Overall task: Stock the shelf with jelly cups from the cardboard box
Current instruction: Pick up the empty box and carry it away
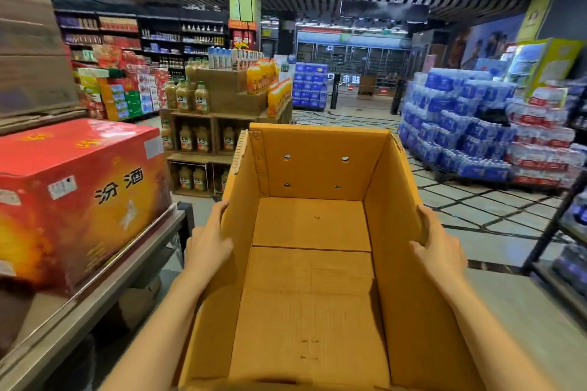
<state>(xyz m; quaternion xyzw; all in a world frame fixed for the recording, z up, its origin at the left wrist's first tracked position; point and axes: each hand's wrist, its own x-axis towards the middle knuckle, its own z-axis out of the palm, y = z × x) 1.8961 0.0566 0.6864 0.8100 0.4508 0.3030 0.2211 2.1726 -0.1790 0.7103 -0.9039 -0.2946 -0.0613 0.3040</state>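
Observation:
An open brown cardboard box fills the middle of the view, held up in front of me. Its inside is bare; no jelly cups show in it. My left hand grips the outside of the box's left wall, fingers over the rim. On the other side, my right hand clasps the right wall the same way. Small round holes dot the far wall of the box.
A red carton with Chinese writing sits on a metal trolley at my left. Ahead stands a wooden juice display. Stacked blue water packs line the right. A dark shelf frame is at the far right. Tiled floor runs between.

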